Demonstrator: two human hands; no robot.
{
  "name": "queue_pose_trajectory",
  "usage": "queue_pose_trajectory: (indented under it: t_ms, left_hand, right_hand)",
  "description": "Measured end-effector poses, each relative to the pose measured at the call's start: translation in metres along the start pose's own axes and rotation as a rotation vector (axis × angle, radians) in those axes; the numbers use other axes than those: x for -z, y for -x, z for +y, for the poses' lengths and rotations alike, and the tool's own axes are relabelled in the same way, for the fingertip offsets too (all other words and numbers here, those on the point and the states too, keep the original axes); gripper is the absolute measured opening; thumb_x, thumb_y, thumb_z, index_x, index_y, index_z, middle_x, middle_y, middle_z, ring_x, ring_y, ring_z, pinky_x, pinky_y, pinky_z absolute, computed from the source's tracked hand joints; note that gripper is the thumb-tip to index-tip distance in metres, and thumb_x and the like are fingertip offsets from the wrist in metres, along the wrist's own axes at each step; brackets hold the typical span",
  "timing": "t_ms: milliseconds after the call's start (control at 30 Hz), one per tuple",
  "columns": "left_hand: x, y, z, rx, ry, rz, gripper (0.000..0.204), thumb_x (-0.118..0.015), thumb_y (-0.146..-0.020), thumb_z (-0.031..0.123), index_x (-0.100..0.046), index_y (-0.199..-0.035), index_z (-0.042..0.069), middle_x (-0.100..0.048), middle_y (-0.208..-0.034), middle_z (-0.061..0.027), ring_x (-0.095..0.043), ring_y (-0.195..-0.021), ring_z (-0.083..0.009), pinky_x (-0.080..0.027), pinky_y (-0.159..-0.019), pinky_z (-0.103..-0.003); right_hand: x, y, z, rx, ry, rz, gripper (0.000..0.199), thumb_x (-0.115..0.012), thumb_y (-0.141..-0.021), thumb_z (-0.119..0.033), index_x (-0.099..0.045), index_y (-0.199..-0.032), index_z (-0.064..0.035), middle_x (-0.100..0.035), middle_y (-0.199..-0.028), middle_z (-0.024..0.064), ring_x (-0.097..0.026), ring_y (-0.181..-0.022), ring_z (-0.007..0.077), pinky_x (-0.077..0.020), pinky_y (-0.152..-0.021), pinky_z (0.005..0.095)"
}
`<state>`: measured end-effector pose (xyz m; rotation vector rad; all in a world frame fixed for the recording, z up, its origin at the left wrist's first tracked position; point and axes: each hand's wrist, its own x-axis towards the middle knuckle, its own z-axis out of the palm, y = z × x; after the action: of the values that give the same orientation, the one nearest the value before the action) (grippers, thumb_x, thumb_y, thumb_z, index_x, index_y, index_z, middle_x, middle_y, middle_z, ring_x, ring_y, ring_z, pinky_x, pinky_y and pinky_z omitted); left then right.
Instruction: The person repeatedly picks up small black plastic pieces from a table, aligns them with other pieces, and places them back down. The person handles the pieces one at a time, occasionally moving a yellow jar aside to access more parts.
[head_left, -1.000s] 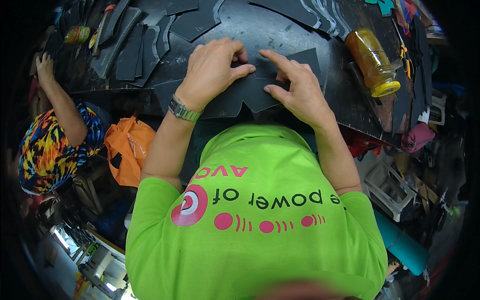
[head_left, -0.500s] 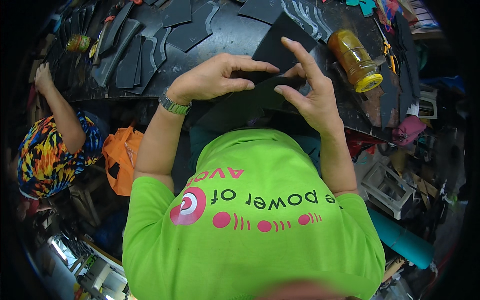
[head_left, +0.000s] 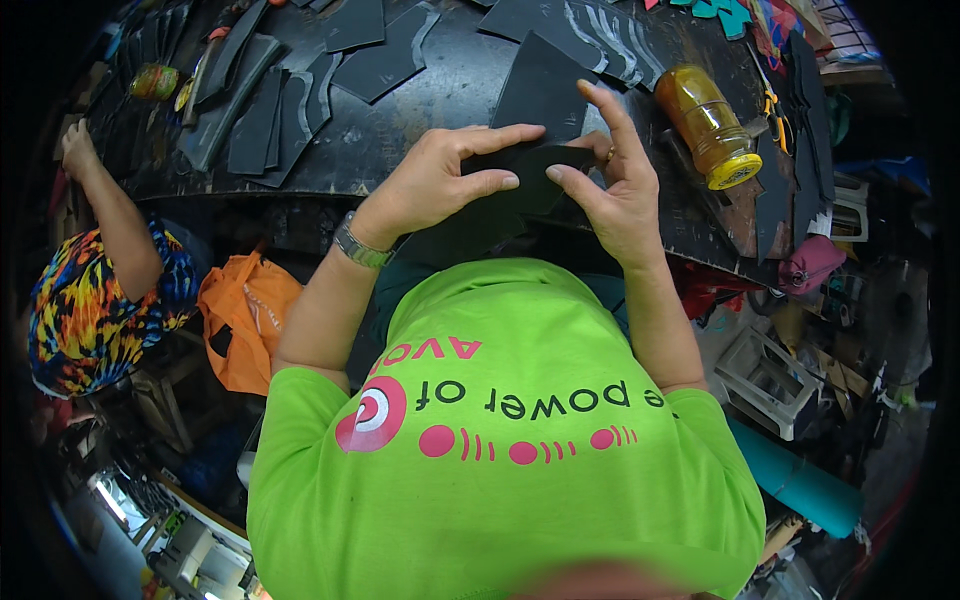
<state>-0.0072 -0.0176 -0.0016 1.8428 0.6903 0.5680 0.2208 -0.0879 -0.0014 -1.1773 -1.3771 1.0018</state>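
At the near edge of the table, my left hand [head_left: 430, 180] is closed on a black sheet piece [head_left: 470, 222], its thumb on the near side and its fingers along the top. My right hand [head_left: 620, 190] pinches the right end of the same piece between thumb and fingers, with the index finger raised. The piece hangs over the edge toward my lap, partly hidden by my left hand. Just beyond my hands lies another flat black piece [head_left: 540, 85] with a pointed corner.
Several cut black pieces [head_left: 385, 68] with pale streaked edges lie across the dark table [head_left: 440, 112]. A jar of amber liquid [head_left: 700, 112] lies on its side at right, near orange-handled scissors [head_left: 775, 112]. A co-worker's arm [head_left: 125, 215] reaches in at left beside an orange bag [head_left: 245, 320].
My left hand has moved slightly right, closer to my right hand. The held black piece has turned, and its top edge now shows between my hands.
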Motion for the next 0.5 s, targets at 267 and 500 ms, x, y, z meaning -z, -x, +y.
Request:
queue_pose_trajectory:
  t_ms: [267,500]
  left_hand:
    - [-0.010,0.003,-0.006,0.083,0.230,0.177,0.044,-0.073,-0.093,0.005,-0.069,-0.137,0.006,-0.073,-0.134,-0.0108,-0.069,-0.121,-0.0188,-0.051,-0.105,-0.031]
    - [-0.010,0.004,-0.011,-0.017,0.295,0.181,0.056,-0.072,-0.092,0.001,-0.062,-0.146,0.009,-0.065,-0.146,-0.0107,-0.064,-0.128,-0.0185,-0.050,-0.108,-0.033]
  right_hand:
    - [-0.014,0.009,0.007,-0.112,0.014,0.126,0.081,-0.076,-0.087,0.003,-0.041,-0.159,-0.0066,-0.058,-0.079,-0.0014,-0.052,-0.069,0.0040,-0.0422,-0.065,0.0202]
    - [-0.030,0.016,0.011,-0.117,-0.205,0.210,0.087,-0.073,-0.093,0.003,-0.024,-0.165,-0.0063,-0.057,-0.076,-0.0021,-0.055,-0.069,0.0037,-0.0446,-0.065,0.0174]
